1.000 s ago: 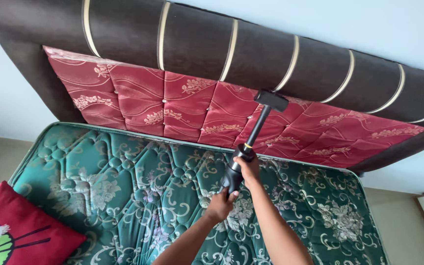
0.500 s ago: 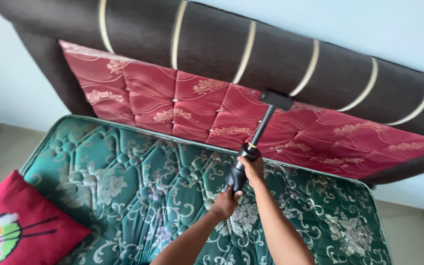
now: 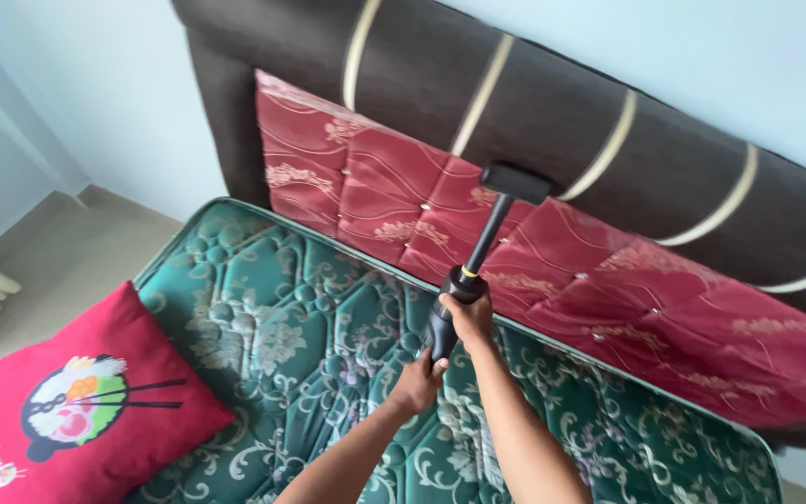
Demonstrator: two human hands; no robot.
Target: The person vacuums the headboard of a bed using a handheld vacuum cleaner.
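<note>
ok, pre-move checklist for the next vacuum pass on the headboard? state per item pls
1. Left hand on the lower end of the handheld vacuum: ok.
2. Right hand wrapped round the vacuum's upper body: ok.
3. Nozzle head against the headboard, at the seam above the red panel: ok.
4. Suction running: cannot tell.
5. Red cushion lies away from the wand on the green mattress: ok.

Both arms reach forward; the left hand (image 3: 419, 381) and right hand (image 3: 469, 315) are clenched, right above left.
</note>
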